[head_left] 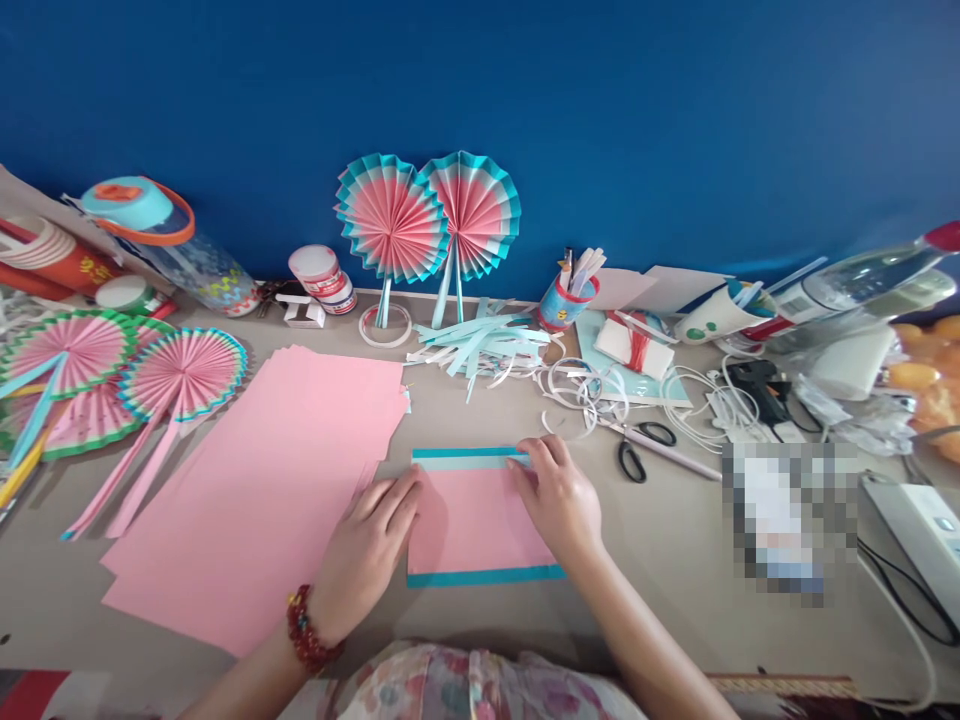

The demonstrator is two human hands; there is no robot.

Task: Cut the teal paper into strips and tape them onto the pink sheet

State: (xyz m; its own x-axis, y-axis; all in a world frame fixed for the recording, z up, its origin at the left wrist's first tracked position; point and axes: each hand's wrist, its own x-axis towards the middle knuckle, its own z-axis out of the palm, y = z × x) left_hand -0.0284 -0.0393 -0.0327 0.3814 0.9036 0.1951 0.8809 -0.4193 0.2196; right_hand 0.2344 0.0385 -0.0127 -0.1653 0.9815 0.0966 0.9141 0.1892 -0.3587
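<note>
In front of me lies a small pink paper sheet with teal bands along its far and near edges and a pale blue paper strip just inside the far band. My left hand, wearing a red bead bracelet, rests at the sheet's left edge. Its fingers stretch to the far left corner, and the thumb is mostly hidden. My right hand is at the far right corner, thumb and bent fingers closing on the end of the pale strip. The fingers partly cover that corner.
Pink sheets are piled on the left beside finished pleated fans. Two more fans lean on the blue wall behind paper scraps. To the right are scissors, a glue gun and a power strip.
</note>
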